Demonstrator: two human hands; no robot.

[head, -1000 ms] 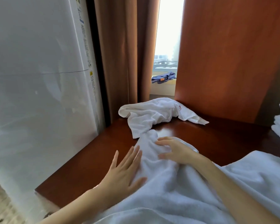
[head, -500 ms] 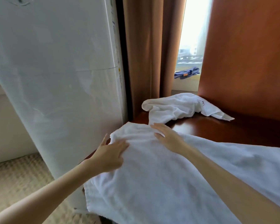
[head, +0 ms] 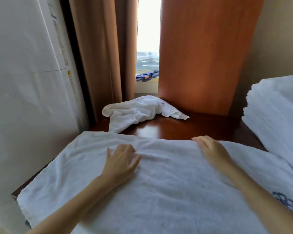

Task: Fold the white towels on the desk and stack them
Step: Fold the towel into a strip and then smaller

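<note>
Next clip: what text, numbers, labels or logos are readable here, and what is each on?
"3", in red, on the crumpled towel.
Stickers along the white appliance edge: too small and blurred to read.
Blue emblem on the spread towel: a pattern, no letters readable.

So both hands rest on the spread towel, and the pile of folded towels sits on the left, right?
Not quite: the head view shows the pile of folded towels on the right of the desk. The left hand and right hand do rest on the spread towel.
</note>
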